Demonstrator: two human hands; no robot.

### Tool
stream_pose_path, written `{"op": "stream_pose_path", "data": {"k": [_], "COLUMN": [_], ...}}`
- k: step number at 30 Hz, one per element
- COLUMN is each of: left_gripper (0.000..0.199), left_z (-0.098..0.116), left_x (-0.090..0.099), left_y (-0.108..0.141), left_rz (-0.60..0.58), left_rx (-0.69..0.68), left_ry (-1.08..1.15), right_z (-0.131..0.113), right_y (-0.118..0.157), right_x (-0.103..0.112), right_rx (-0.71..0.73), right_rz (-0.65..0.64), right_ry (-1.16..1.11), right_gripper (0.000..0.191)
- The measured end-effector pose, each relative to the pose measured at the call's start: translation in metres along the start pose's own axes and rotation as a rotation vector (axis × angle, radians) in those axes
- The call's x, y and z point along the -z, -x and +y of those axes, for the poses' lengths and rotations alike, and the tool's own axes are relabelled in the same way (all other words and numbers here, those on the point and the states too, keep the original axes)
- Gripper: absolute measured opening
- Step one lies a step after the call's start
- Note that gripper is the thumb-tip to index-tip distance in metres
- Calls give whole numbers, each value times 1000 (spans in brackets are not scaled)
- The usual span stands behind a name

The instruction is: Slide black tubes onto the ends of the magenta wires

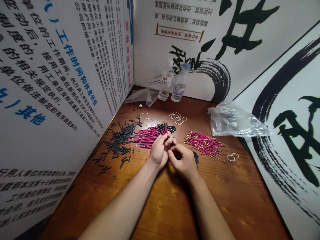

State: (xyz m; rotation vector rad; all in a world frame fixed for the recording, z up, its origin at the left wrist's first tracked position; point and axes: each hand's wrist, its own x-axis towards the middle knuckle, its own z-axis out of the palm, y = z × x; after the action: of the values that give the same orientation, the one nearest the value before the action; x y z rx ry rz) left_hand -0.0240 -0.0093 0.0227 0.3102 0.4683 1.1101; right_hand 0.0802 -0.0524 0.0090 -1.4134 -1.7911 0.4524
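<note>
My left hand (159, 152) is closed round a bundle of thin magenta wires (164, 130), whose black-sleeved ends stick up past the fingers. Close against it, my right hand (183, 160) has its thumb and fingers bent together at the lower part of the bundle; whatever they pinch is hidden. Behind the left hand lies a heap of magenta wires (142, 137), and left of that is a scattered pile of short black sleeves (122, 138). Another heap of magenta wires (205, 144) lies beyond the right hand. Some black-tipped ends (196, 158) show beside the right wrist.
Pale rubber bands (178, 118) lie at the back, with two more rings (233, 157) at right. Two plastic bottles (165, 85) stand by the back panel. Clear plastic bags (232, 120) lie at right and back left. Printed panels (100, 50) enclose the wooden table (155, 206).
</note>
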Motion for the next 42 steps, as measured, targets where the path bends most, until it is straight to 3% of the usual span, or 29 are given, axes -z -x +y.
{"op": "stream_pose_path", "data": {"k": [13, 18, 23, 29, 33, 42], "left_gripper": [20, 25, 29, 28, 23, 13], "left_z": [-8, -10, -12, -14, -15, -16], "left_x": [0, 1, 3, 6, 5, -1], "left_y": [1, -1, -3, -1, 2, 4], "left_rz": [-76, -68, -44, -92, -37, -31], "left_rx": [-4, -15, -43, 34, 70, 105], "left_ry": [-203, -265, -314, -342, -337, -382], "right_z": [10, 8, 3, 4, 7, 7], "right_y": [2, 3, 4, 3, 2, 0], "right_x": [-5, -4, 4, 4, 0, 3], "right_rx": [-28, -13, 17, -136, -172, -83], "right_rz": [118, 153, 175, 344, 380, 379], "right_ry": [-40, -59, -61, -159, -212, -127], "right_gripper": [21, 20, 32, 11, 15, 12]}}
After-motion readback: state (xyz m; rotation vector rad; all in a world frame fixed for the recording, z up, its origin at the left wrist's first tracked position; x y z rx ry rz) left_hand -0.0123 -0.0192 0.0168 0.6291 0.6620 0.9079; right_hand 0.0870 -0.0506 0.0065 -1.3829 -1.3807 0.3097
